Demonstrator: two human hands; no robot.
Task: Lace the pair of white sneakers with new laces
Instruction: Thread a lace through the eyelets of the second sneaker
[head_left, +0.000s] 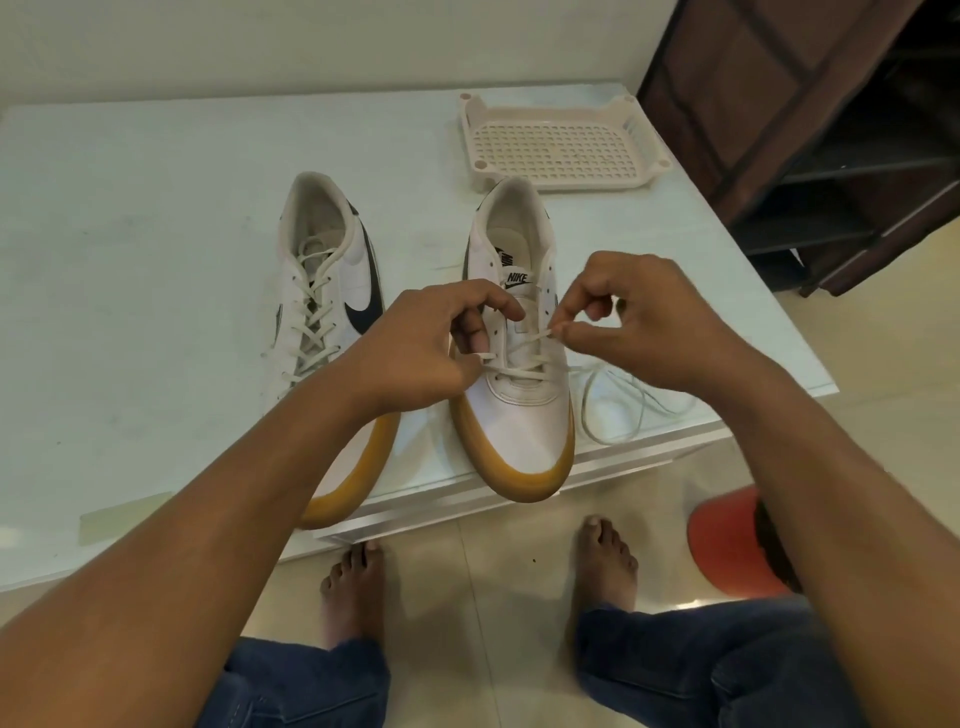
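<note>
**Lacing the second shoe, lower rows.** The unfinished sneaker (519, 436) stands at the near edge of the desk (156, 208), toe toward the person. Only its lowest eyelet rows are crossed by the lace (524, 340).

The left hand (431, 343) rests over this sneaker's left eyelet flap. Its fingers (511, 306) are curled and appear to pinch a lace end against the flap. The right hand (639, 322) hovers just over the right flap, thumb and forefinger pinching the other strand, the remaining fingers loosely curled.

Slack lace lies in loops on the desk just right of this sneaker. The laced sneaker (332, 249), to its left, looks fully threaded. A perforated tray (561, 150) sits beyond the unfinished sneaker's heel.

Judged stage: an early crossing on the second shoe, with the upper eyelets still open. The next move probably calls for steering a pinched tip into the next free eyelet on the opposite flap. The slack would then be drawn through evenly, without twisting.
</note>
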